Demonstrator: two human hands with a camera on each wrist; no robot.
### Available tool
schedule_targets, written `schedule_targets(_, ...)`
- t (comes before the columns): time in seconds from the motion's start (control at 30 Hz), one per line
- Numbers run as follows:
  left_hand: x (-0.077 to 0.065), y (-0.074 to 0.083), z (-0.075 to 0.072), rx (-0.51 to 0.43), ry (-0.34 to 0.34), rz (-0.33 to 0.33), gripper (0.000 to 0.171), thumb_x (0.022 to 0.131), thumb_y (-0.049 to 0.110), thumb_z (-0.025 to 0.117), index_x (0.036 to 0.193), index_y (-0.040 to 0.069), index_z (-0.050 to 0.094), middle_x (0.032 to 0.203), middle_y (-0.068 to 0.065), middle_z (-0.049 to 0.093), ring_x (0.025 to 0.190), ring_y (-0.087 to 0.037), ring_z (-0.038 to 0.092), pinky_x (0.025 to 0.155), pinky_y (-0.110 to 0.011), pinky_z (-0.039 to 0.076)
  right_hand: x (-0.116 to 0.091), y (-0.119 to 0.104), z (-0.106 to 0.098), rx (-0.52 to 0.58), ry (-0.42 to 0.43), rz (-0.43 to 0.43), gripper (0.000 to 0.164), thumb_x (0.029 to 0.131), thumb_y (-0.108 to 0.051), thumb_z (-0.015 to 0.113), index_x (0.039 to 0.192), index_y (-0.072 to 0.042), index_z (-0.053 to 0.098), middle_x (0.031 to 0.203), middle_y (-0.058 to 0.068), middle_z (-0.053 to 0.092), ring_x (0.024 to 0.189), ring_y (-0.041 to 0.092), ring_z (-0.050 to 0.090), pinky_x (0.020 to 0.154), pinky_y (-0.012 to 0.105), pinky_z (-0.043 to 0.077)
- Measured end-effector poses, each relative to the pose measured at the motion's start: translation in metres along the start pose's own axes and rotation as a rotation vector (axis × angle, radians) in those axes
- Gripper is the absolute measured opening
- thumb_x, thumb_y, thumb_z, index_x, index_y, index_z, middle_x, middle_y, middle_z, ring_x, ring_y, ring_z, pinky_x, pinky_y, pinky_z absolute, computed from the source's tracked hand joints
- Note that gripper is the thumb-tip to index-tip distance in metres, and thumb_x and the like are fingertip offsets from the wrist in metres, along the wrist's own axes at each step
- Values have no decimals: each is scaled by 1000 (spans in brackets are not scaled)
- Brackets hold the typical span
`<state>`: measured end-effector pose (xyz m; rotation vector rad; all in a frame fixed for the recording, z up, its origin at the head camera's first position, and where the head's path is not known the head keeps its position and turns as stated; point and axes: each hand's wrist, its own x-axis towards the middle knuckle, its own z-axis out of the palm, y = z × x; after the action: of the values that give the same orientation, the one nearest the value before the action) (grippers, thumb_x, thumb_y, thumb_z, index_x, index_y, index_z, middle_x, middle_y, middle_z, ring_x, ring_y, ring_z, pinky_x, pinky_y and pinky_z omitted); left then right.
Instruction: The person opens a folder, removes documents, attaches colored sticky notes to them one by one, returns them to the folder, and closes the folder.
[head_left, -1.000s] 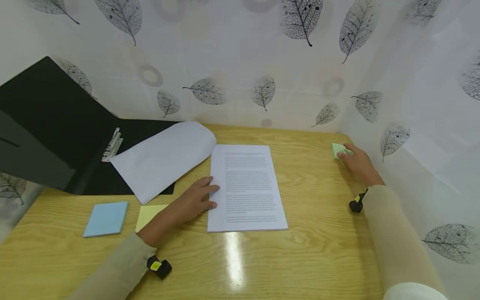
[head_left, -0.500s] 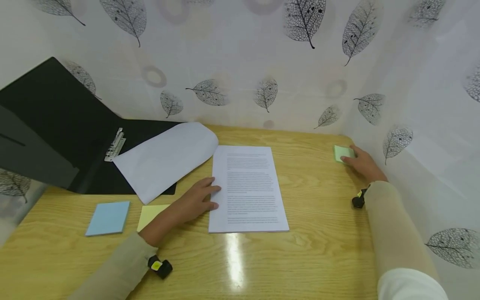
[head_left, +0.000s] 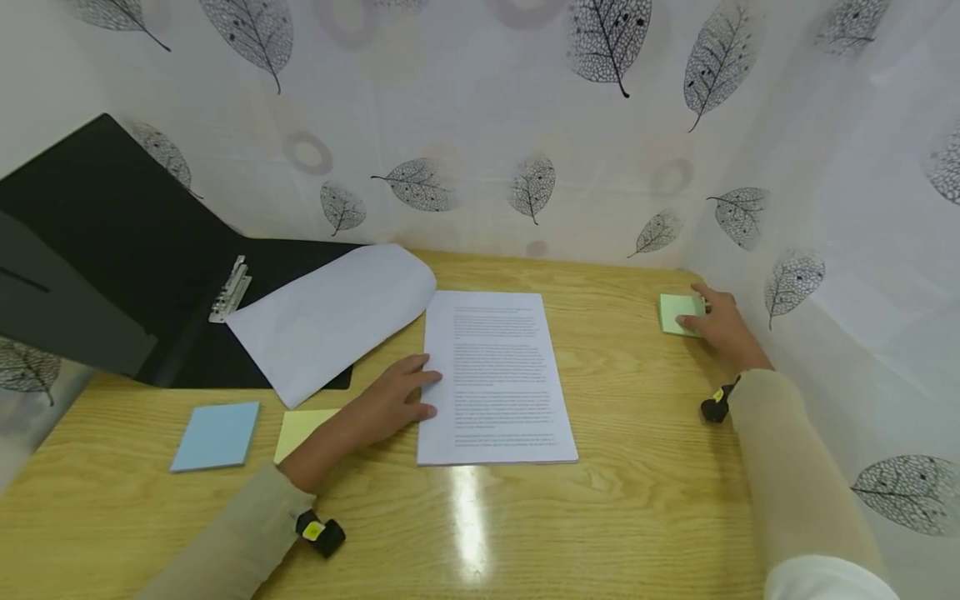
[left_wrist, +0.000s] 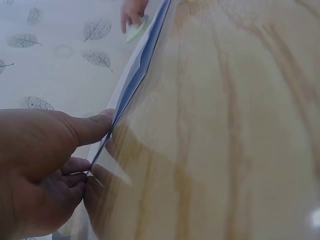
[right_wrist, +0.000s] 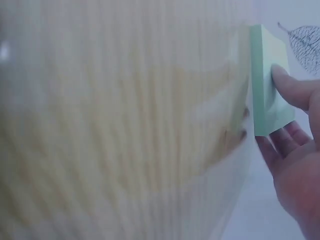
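Observation:
A stack of printed paper (head_left: 498, 379) lies on the wooden table in the middle of the head view. My left hand (head_left: 382, 404) rests at its left edge with fingers spread and relaxed; in the left wrist view the thumb (left_wrist: 95, 127) touches the stack's edge. Far to the right, my right hand (head_left: 723, 329) holds a light green sticky note pad (head_left: 678, 315). The thumb (right_wrist: 292, 90) presses on the pad's face in the right wrist view, and the other fingers sit at its lower edge, partly hidden behind it.
A black clip folder (head_left: 120, 250) stands open at the left, with loose white sheets (head_left: 337, 312) curling across it. Blue sticky notes (head_left: 215, 436) and a yellow pad (head_left: 300, 429), partly under my left forearm, lie in front. A leaf-patterned curtain (head_left: 465, 125) borders the table's back and right.
The green pad and my right hand have shifted slightly; over the last half second the pad moved a little left and nearer. My left hand stays in place at the paper stack.

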<state>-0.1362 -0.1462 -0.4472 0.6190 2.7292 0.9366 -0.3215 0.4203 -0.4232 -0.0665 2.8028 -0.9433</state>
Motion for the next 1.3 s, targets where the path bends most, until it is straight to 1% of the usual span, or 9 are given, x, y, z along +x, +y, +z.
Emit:
schedule_targets(0.1,0,0,0,0,-2,-2,56,95,24,71,145,3,53,162,-23,27,151,-42,25,119,-56,28,-3,-7,5,44,80,-2,76,103,-28,60,162,-7,18,158,36,19,137,55,32,105,65,37)
schedule_targets(0.27,0,2,-2,7,-1,-13,55,96,23,71,144,4,54,162,-23,27,151,-42,25,120,-55,29,-16,-25,12,153,127,9,68,100,-39,62,157,-13,35,159,23,29,138,43,38,99,53,45)
schedule_targets(0.47,1,3,-2,34,-2,-7,53,95,23,71,143,5,56,162,-23,29,150,-42,26,119,-55,30,-27,-51,28,216,86,-17,66,98,-43,64,154,-14,43,159,14,32,135,32,41,95,37,45)
schedule_targets(0.63,5,4,-6,15,-38,-41,54,96,25,71,145,7,54,162,-23,28,150,-42,27,118,-57,30,-39,-92,51,298,48,-66,61,97,-36,68,151,-14,48,156,7,40,125,18,47,89,23,47)
schedule_targets(0.83,18,11,-9,-75,10,-81,45,102,28,60,145,13,55,160,-16,36,150,-37,31,119,-56,29,-58,-150,82,352,-50,-172,51,94,-25,73,141,-11,58,131,10,58,105,14,57,75,20,52)
schedule_targets(0.93,26,19,-8,-180,46,-70,44,104,31,57,146,18,53,158,-7,42,147,-31,36,118,-53,33,-66,-174,96,325,-122,-226,45,94,-24,74,136,-13,63,128,9,64,106,18,59,77,24,54)
schedule_targets(1.1,46,37,-4,-507,39,-46,51,104,32,58,153,23,44,151,-2,51,135,-24,53,107,-45,48,-75,-206,116,295,-238,-313,34,94,-25,73,127,-18,70,126,6,69,108,20,62,82,28,55)
schedule_targets(1.2,56,46,-1,-717,-15,-21,59,103,31,60,157,22,37,149,-7,53,132,-24,56,103,-42,52,-80,-223,127,279,-292,-361,29,95,-25,73,123,-21,73,120,3,71,105,19,65,83,30,55)
schedule_targets(1.3,59,50,3,-869,-97,-44,65,102,32,62,159,25,31,144,-8,57,124,-22,61,99,-39,53,-84,-236,137,269,-310,-415,27,94,-24,73,121,-23,74,118,-1,71,104,18,66,83,32,55)
